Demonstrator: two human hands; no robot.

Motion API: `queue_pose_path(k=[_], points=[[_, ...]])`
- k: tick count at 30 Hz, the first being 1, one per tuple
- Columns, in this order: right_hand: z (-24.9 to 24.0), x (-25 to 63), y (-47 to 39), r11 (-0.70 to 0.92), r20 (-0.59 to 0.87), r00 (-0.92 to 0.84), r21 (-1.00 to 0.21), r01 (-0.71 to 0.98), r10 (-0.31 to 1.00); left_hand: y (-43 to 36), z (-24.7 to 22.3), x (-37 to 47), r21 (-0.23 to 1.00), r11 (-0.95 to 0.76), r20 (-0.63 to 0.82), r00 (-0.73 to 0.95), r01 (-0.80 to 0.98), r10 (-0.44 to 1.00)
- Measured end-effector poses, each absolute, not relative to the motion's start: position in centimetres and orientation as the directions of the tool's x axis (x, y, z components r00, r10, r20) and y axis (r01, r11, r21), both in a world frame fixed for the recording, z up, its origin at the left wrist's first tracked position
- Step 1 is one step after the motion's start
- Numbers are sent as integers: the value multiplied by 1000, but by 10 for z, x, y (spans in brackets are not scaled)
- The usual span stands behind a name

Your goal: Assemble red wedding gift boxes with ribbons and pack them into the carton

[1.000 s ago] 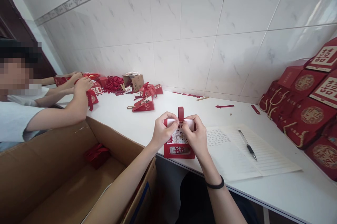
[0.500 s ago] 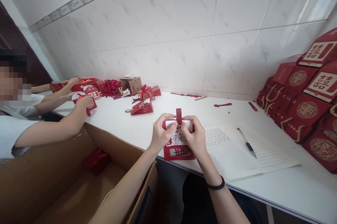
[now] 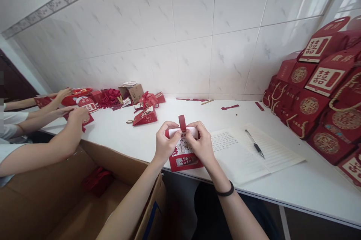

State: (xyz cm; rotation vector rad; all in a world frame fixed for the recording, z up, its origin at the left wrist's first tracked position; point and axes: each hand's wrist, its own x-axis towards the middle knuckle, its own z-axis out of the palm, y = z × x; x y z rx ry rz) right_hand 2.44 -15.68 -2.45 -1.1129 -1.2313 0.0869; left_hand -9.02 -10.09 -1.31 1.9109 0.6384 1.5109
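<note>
While both forearms reach in from below, the left hand [image 3: 167, 140] and right hand [image 3: 199, 139] meet at the top of a red packet [image 3: 186, 160]. Each grip is nearly closed, thumb in front and fingers curled behind, pinching the packet's upper edge from its own side. The thumbs rest close together at the base of a red strap loop [image 3: 182, 121], which stands up between the hands. The packet is at the near edge of the white tabletop [image 3: 126, 140], its front showing a white panel with printed figures and a small window below. A black band [image 3: 226, 191] circles the right wrist.

To the right lie paper sheets [image 3: 242, 168] with a pen [image 3: 255, 144] across them, and beyond these stand stacked red boxes [image 3: 307, 106]. On the left, a large carton [image 3: 118, 159] holds a red box [image 3: 97, 181]; past it, a co-worker's hands [image 3: 79, 115] hold another red item.
</note>
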Motion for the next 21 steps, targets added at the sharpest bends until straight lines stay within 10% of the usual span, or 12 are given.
queue_pose_path(k=[21], points=[[-24, 24, -158, 510, 699, 396, -709, 487, 595, -101, -14, -91, 739, -673, 648, 246, 22, 721]])
